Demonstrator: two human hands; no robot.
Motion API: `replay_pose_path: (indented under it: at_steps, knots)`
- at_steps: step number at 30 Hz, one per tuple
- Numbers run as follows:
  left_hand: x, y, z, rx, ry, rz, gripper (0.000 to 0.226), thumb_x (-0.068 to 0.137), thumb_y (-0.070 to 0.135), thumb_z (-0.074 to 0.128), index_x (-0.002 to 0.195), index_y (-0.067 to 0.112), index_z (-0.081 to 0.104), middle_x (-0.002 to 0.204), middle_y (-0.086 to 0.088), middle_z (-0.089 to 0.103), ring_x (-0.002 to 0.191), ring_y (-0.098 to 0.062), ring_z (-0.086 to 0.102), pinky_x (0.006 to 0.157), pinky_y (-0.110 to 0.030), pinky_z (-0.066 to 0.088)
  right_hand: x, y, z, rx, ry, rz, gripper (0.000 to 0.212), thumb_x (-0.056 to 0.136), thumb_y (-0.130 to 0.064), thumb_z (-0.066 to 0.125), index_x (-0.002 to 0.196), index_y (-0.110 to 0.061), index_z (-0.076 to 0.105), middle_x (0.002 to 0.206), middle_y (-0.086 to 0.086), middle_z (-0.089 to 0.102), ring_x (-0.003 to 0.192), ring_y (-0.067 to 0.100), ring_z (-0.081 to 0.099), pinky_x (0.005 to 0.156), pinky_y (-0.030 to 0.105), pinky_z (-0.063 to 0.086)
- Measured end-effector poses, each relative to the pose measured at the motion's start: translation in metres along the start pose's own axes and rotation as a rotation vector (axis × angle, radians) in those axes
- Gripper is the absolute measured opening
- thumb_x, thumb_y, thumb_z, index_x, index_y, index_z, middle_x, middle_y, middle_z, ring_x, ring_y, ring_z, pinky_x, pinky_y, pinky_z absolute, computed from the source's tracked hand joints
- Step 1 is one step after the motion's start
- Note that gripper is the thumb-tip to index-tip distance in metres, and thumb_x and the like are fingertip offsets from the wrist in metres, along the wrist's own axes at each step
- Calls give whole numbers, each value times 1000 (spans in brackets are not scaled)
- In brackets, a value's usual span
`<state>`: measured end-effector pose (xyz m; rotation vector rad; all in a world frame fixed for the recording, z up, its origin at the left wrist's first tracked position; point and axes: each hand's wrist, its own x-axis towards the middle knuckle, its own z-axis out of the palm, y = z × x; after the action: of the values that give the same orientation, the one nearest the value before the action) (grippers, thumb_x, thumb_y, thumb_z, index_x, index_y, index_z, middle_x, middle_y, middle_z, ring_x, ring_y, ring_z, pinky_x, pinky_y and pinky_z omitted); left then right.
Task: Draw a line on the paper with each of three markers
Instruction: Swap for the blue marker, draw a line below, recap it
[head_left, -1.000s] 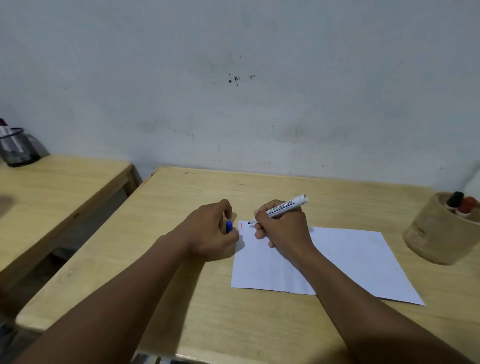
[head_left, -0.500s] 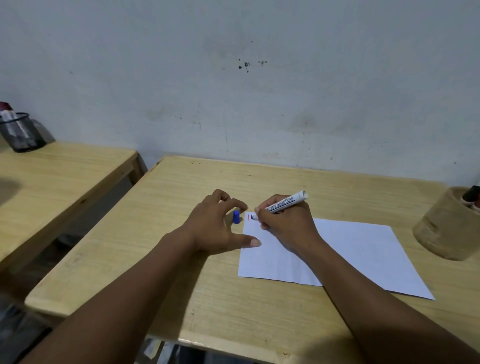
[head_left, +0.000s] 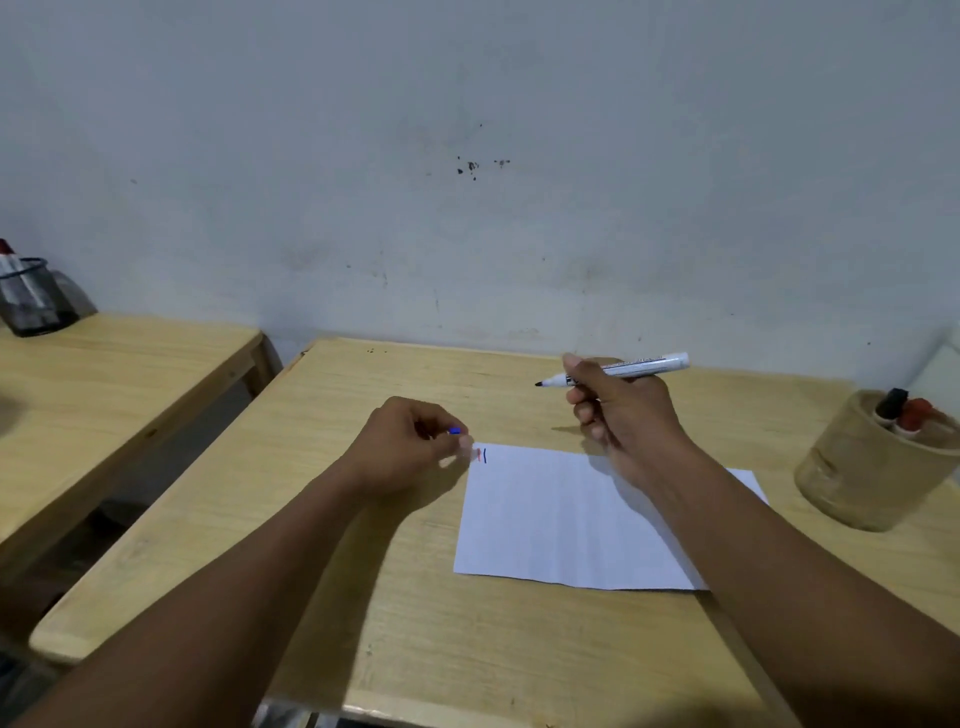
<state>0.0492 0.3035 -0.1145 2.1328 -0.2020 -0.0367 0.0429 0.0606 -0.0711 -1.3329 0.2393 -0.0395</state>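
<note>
A white sheet of paper (head_left: 561, 519) lies on the wooden table (head_left: 363, 597). Near its far left corner are a short red line and a short blue line (head_left: 484, 455). My right hand (head_left: 623, 410) holds an uncapped white marker (head_left: 631, 367) in the air beyond the paper, its tip pointing left. My left hand (head_left: 410, 447) hovers just left of the paper's corner, fingers closed on the small blue cap (head_left: 454, 430). A round wooden holder (head_left: 862, 467) at the right carries two more markers, one with a black cap (head_left: 891, 401) and one with a red cap (head_left: 917, 413).
A second wooden table (head_left: 104, 374) stands to the left across a gap, with a dark mesh pen cup (head_left: 31, 296) on it. A grey wall runs behind both tables.
My right hand lifted the marker off the paper and moved it up and to the right. A blue line now shows beside the red one. My left hand picked the blue cap up from the table.
</note>
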Motion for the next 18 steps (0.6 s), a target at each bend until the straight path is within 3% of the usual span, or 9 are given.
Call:
replay_pose_path:
  at_steps: [5, 9, 18]
  knots:
    - [17, 42, 7, -385, 54, -13, 17, 85, 18, 80, 97, 6, 77, 92, -6, 81, 74, -14, 71, 68, -22, 50, -9, -49, -34, 150, -77, 49, 8, 90, -15, 65, 94, -9, 70, 72, 10, 71, 54, 16, 68, 46, 21, 45]
    - [33, 84, 31, -644, -42, -39, 18, 86, 26, 77, 97, 11, 77, 91, -2, 77, 80, -19, 73, 77, -30, 49, -22, -75, -58, 185, -38, 19, 12, 91, -15, 58, 85, -9, 66, 69, 9, 71, 51, 17, 66, 47, 22, 44]
    - [38, 165, 105, -933, -207, -90, 11, 83, 32, 79, 83, 21, 79, 80, 5, 72, 72, -15, 70, 69, -28, 48, -45, -103, -98, 111, 107, -128, 19, 91, -15, 59, 77, -5, 68, 64, 9, 69, 47, 16, 63, 47, 25, 44]
